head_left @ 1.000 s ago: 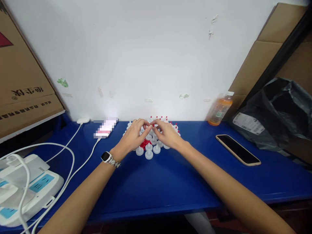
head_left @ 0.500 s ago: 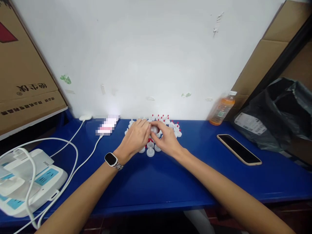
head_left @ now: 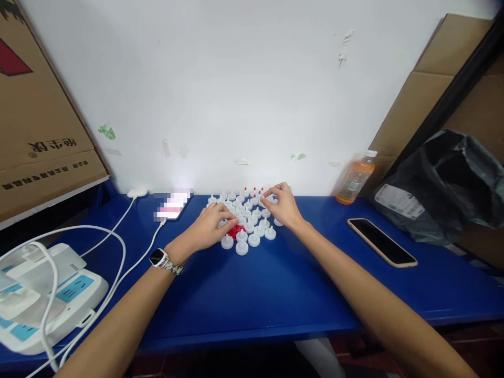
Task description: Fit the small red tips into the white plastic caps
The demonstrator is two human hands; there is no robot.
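A cluster of small white plastic caps (head_left: 248,226) stands on the blue table (head_left: 252,294) near the wall; the ones at the back carry red tips (head_left: 254,191). A little heap of loose red pieces (head_left: 235,231) lies at the cluster's left front. My left hand (head_left: 207,228), with a watch on its wrist, rests by that heap with its fingertips pinched over the red pieces. My right hand (head_left: 283,206) reaches to the back right of the cluster, thumb and forefinger closed around a cap there.
A lit phone (head_left: 173,206) on a white cable lies left of the caps. A white power strip (head_left: 43,299) sits at the left edge. A dark phone (head_left: 381,241), an orange drink bottle (head_left: 354,178) and a black bag (head_left: 444,184) are on the right. Cardboard boxes flank both sides.
My hands, joined over the middle of the cluster before, have parted. The right one moved to the back right; the left one dropped to the red heap.
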